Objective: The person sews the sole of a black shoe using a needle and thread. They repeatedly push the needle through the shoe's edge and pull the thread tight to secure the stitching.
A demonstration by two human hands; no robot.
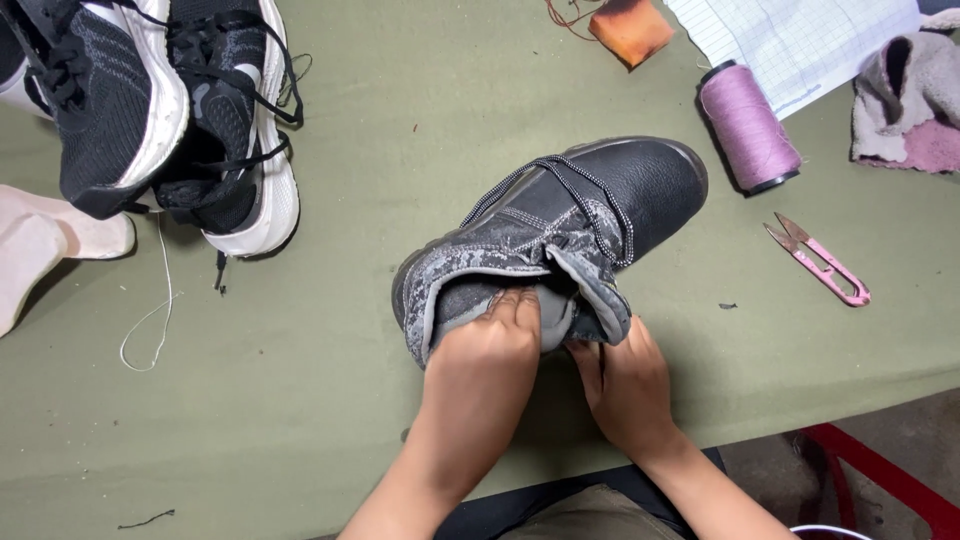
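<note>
a black boot (560, 235) lay on its side near the middle of the green surface (330, 400), toe pointing away, so its opening faced the person. the left hand (490, 345) had its fingers pushed into the opening, pressing on the grey lining, seemingly to hold it flat. the right hand (625, 385) pinched the boot's collar edge, fingers closed on it, apparently keeping the opening spread. pink snips (822, 262) and a purple thread spool (748, 125) lay to the right, within reach. two black sneakers (160, 110) sat well apart at the upper left, beside a loose white thread (150, 320).
</note>
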